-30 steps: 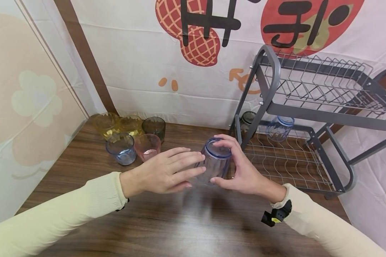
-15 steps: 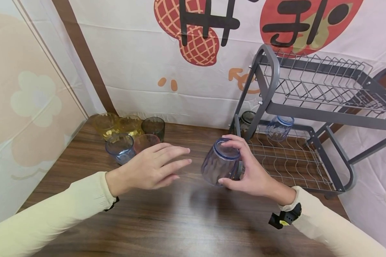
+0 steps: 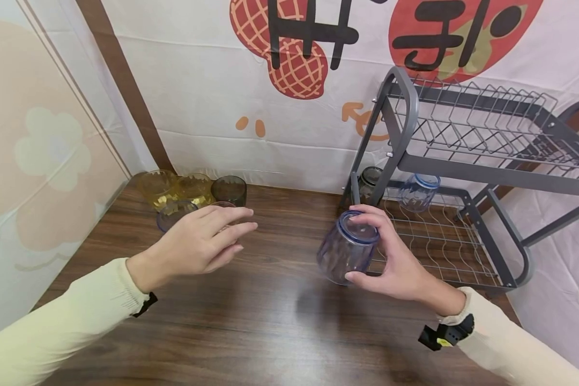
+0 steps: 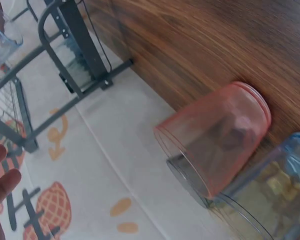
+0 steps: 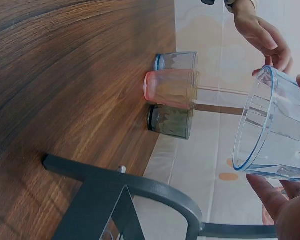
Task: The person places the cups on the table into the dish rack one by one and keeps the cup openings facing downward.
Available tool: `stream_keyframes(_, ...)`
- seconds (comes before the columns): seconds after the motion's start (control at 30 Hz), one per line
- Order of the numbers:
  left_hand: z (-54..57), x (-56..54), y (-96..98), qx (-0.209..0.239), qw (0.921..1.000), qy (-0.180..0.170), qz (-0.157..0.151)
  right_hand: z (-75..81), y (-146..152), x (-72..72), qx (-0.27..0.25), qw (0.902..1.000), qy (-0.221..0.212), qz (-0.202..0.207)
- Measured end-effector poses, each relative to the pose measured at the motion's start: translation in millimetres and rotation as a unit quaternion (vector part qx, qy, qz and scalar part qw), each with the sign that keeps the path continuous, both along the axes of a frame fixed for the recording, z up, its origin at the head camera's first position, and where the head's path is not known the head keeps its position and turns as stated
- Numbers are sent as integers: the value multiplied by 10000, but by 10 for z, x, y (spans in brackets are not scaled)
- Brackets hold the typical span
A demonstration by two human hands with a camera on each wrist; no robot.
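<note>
Right hand [image 3: 398, 262]: is clamping thumb and fingers around a blue-tinted glass [image 3: 344, 252].
Held glass: is hanging tilted, mouth downward, above the table [image 3: 251, 332], just left of the rack.
Left hand [image 3: 195, 244]: is holding nothing; its fingers are reaching out loosely, slightly apart, in front of the glass group.
Wrists: black straps are circling both, the right wrist strap [image 3: 455, 331] showing a yellow patch.
Far-left group: two yellow glasses [image 3: 157, 187], a dark glass [image 3: 229, 190], a blue glass [image 3: 172, 212] and a pink glass [image 4: 225, 135] are standing close together; the left hand is partly hiding the last two.
Rack [image 3: 492, 170]: is rising in two wire tiers at right; its left post is blocking part of a smoky glass [image 3: 368, 182]; an upturned pale-blue glass [image 3: 418, 194] is resting on the lower tier.
Wall writing [image 3: 313, 31]: black characters are running off the top, too cropped to read.
</note>
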State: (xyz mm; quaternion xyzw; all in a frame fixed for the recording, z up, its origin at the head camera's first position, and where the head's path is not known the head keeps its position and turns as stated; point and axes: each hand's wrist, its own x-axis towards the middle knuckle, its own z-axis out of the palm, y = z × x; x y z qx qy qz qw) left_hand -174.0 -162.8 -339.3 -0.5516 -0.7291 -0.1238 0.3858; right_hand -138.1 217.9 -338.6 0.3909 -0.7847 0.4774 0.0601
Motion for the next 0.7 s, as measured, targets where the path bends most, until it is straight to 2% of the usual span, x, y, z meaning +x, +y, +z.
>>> stream_keyframes(0.33,10,-43,-284,99,9991,-108,401,52,182,-4,-339,9984,455,5)
stream_keyframes(0.57,-12,-116,-486,42,9956,-304,883,102,301,3,-379,9978,513,-199)
stream_keyframes(0.7,-37,-176,-611,-29,9910,-515,1234,126,375,5,-355,9975,510,-351)
